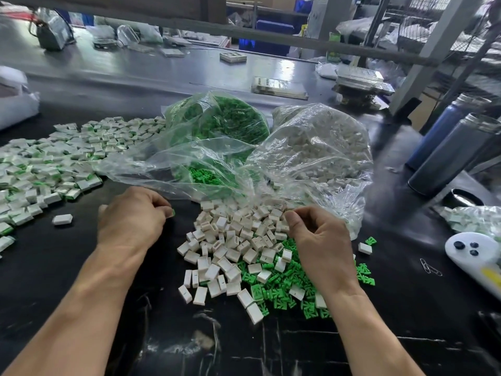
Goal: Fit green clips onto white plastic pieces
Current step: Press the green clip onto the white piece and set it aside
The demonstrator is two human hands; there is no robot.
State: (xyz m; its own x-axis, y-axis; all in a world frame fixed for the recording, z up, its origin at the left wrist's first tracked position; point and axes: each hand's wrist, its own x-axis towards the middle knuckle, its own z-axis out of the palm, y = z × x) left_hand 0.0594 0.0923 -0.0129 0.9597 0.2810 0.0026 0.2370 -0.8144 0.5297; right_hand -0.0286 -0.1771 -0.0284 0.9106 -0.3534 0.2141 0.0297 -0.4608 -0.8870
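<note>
Two hands over tabletop (81, 308) | left hand (132, 215) pinched green clip (173, 212) | right hand (320, 240) curled, fingertips on white pieces pile (230, 248) | loose green clips (282, 291) beneath right wrist

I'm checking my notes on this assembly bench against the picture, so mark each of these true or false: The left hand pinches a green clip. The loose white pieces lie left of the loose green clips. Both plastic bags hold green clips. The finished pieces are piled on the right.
1. The left hand pinches a green clip: true.
2. The loose white pieces lie left of the loose green clips: true.
3. Both plastic bags hold green clips: false; one bag holds green clips, the other bag white pieces.
4. Finished pieces are piled on the right: false; the finished pile is on the left.
</note>
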